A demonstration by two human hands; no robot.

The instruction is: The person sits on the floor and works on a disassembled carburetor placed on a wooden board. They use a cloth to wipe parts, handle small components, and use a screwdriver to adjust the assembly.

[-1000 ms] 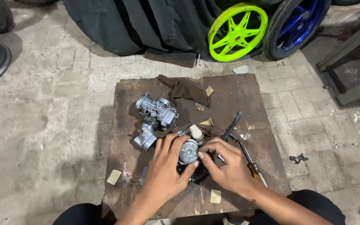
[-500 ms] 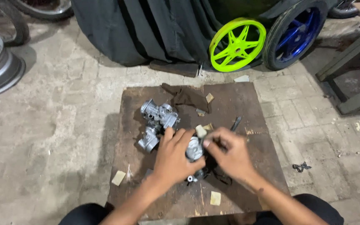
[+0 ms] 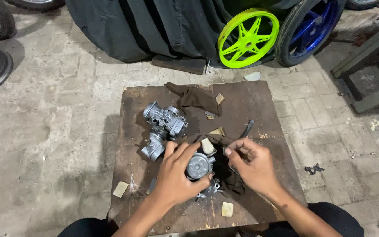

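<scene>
Two hands on carburetor (image 3: pixel 199 166): left hand (image 3: pixel 176 175) gripping it, round face up; right hand (image 3: pixel 253 164) loosely curled, touching cloth (image 3: pixel 229 175).

A small silver-grey cast-metal carburettor body with a round cap (image 3: pixel 197 166) lies on a dark brown wooden board (image 3: pixel 259 101), resting on a black rag (image 3: pixel 231 177). A cream-coloured plastic float (image 3: pixel 207 146) sticks up at its far side.

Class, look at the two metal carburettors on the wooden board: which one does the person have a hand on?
The nearer carburettor, gripped by the left hand. The other carburettor lies untouched further up the board.
</scene>
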